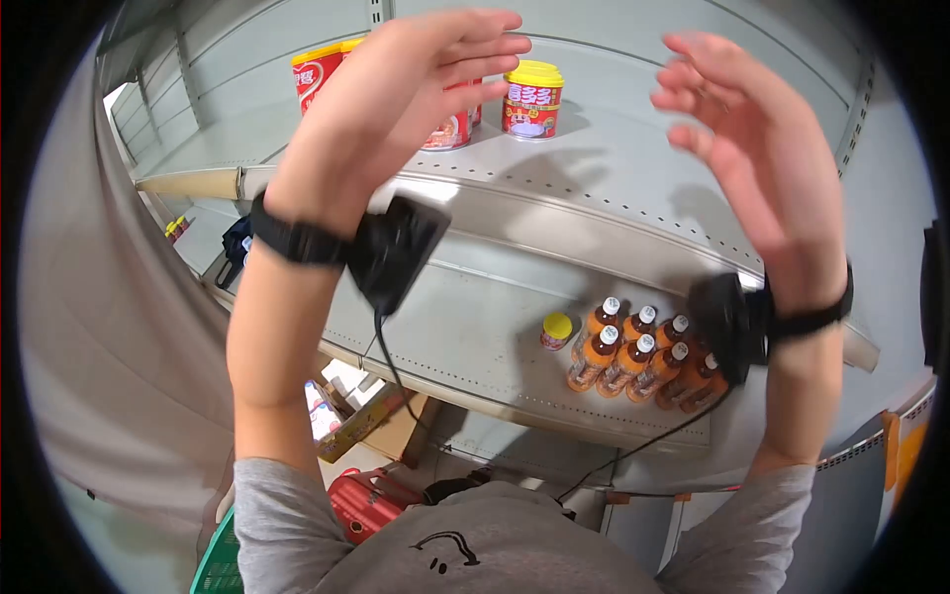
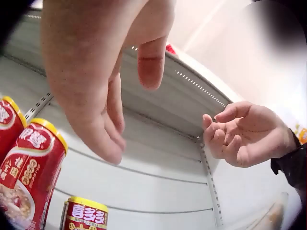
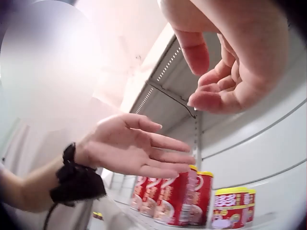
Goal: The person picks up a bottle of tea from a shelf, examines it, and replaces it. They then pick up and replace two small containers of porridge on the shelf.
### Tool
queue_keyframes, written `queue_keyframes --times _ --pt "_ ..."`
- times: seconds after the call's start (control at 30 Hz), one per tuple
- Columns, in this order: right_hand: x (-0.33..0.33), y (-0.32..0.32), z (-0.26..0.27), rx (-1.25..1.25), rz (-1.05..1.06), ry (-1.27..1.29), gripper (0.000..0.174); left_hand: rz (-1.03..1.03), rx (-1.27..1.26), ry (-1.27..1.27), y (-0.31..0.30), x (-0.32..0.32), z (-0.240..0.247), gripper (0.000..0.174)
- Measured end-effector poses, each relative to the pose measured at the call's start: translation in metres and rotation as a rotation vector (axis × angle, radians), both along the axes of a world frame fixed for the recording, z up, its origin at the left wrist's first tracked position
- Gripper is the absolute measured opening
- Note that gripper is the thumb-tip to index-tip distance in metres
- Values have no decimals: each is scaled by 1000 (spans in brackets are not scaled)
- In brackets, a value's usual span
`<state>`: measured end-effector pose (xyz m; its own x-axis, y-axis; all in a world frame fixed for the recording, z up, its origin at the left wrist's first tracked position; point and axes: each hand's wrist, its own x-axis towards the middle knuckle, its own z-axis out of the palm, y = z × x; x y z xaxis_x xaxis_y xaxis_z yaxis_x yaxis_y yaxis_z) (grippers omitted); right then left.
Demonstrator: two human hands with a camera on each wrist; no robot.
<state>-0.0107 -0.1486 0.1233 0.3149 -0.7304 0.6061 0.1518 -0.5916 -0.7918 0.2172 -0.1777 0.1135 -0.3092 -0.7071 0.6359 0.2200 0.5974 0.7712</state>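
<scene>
Both hands are raised in front of the upper shelf, palms toward each other, with nothing in them. My left hand [image 1: 406,94] has its fingers stretched out and overlaps the tall red cans [image 2: 36,167] in the head view. Across a wide gap, my right hand [image 1: 742,129] has its fingers loosely bent. A short red can with a yellow lid [image 1: 532,101] stands on the shelf between the hands; the right wrist view shows a second short can right behind it. The tall red cans, also yellow-lidded, stand in a group to its left.
The lower shelf [image 1: 475,327] bears several orange drink bottles [image 1: 641,348] with white caps and a small yellow-lidded can [image 1: 556,330]. Below at left lie an open carton [image 1: 361,421] and a red case [image 1: 366,500]. A grey curtain [image 1: 109,327] hangs at the left.
</scene>
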Motion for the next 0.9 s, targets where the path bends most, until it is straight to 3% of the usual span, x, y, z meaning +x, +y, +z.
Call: queue_keyframes --times 0.07,0.33,0.4,0.43,0.47,0.53,0.57,0.67,0.7,0.73,0.8,0.83,0.87,0.9 --pt "6 -23 17 58 -166 109 31 -8 328 -1 -22 0 11 46" --pt "20 -85 22 264 -394 615 31 313 450 -171 -77 -12 11 57" --pt "25 -94 21 280 -432 753 30 196 150 -429 -108 -5 -1 55" --pt "27 -97 21 278 -429 754 30 193 -255 -697 -112 -5 -1 54" --pt "30 -99 20 299 -432 767 31 197 -254 -696 -115 -4 -1 54" --pt "35 -107 20 319 -428 787 31 463 -75 -850 -69 -25 17 46" --pt "35 -112 21 329 -408 818 34 596 19 -922 -58 -32 21 50" --pt "38 -118 22 329 -399 888 40 558 -28 -900 -75 -32 20 55" --pt "39 -120 23 320 -414 922 44 555 -634 -1222 -79 -22 17 56" --pt "40 -122 24 316 -409 921 44 562 -632 -1226 -86 -24 16 56" --pt "42 -126 23 343 -424 1043 53 481 -105 -885 -97 -33 17 59" --pt "42 -126 23 341 -424 1042 53 332 5 -775 -100 -29 17 47" --pt "43 -127 23 341 -411 1080 56 331 4 -775 -104 -33 16 47" --pt "44 -127 23 341 -401 1120 59 430 210 -636 -95 -44 18 46"
